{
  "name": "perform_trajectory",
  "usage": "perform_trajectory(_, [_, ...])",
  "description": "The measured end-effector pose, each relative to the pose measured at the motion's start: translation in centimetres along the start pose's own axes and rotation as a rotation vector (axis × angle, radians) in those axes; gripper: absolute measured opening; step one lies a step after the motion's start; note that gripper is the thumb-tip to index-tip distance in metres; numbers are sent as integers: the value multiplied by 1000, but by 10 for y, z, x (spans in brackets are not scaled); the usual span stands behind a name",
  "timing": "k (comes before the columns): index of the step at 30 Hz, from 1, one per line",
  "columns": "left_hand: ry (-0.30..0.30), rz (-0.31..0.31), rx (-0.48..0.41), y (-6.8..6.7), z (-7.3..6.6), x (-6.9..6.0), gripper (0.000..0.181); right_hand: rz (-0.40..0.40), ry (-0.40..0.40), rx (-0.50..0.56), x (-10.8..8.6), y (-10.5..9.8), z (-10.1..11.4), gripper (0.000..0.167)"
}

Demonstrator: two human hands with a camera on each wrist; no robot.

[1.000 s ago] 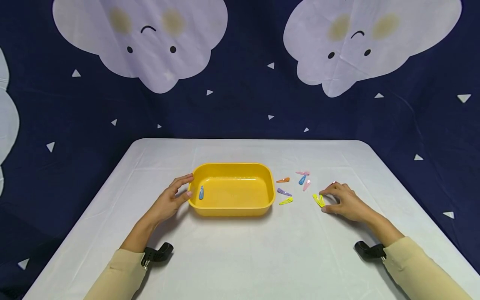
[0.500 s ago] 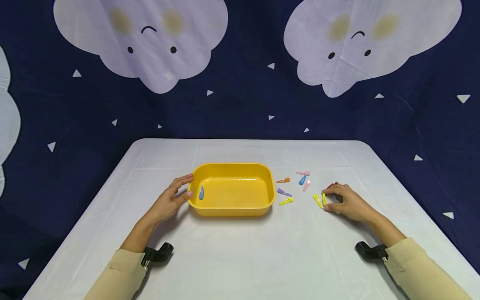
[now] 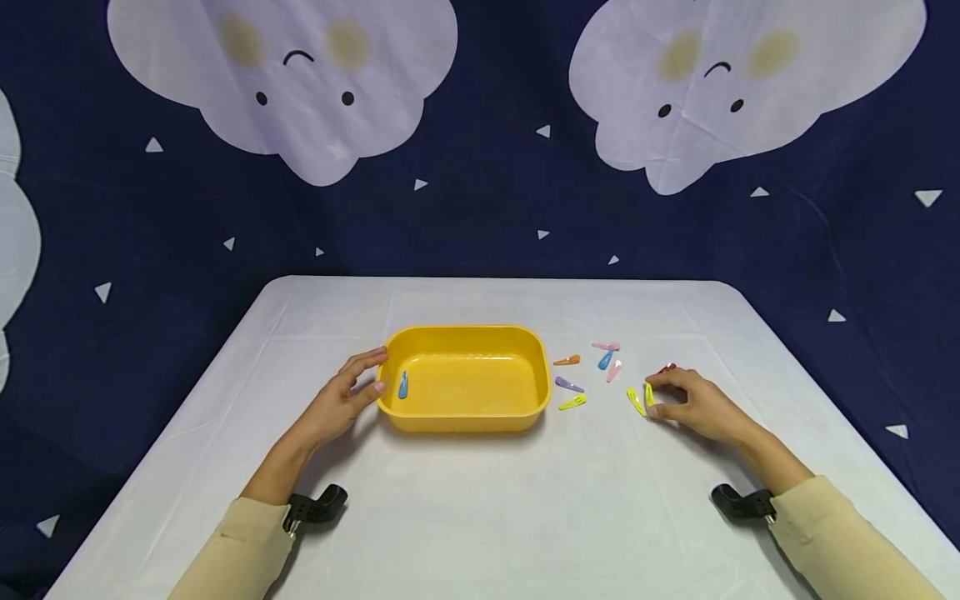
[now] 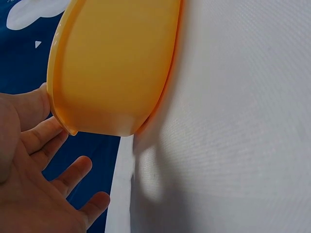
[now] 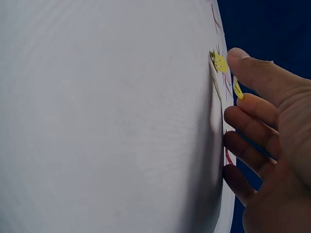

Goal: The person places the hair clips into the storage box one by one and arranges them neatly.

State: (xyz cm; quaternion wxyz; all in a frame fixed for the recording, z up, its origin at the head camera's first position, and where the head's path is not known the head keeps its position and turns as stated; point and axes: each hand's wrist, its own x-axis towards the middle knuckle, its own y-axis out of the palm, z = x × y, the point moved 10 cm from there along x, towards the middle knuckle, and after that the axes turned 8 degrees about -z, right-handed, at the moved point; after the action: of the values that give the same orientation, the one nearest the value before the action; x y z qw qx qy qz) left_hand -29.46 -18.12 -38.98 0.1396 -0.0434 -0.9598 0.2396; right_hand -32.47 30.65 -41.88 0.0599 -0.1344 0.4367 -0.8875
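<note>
Fingertips and thumb of the left hand (image 3: 335, 406) touch the left rim of the yellow tray (image 3: 463, 423), its fingers spread and relaxed. Inside the tray at the left lies a blue clip (image 3: 402, 385). At the right, the right hand (image 3: 697, 406) pinches a yellow clip (image 3: 649, 395) between thumb and index finger, low over the table. Just left of it lies another yellow clip (image 3: 635, 402). A red clip (image 3: 667, 367) shows behind the fingers. In the right wrist view the pinched clip (image 5: 237, 89) is partly covered by the thumb.
Between tray and right hand lie an orange clip (image 3: 567, 360), a purple clip (image 3: 569, 384), a yellow-green clip (image 3: 572, 402), a blue clip (image 3: 605, 360) and two pink clips (image 3: 613, 371). A dark cloud-patterned cloth (image 3: 495, 208) hangs behind the white table (image 3: 480, 517).
The right hand has shifted slightly right with one yellow clip, which now stands apart from the other yellow clip beside it. The left hand and tray have not moved.
</note>
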Motion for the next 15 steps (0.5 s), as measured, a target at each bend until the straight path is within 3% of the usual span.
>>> perform_trajectory(8, [-3,8,3,0,0,0,45,-10,22,-33,0,-10,17,55])
perform_trajectory(15, [0,7,6,0,0,0,45,-50,-48,-53,9,-19,49,51])
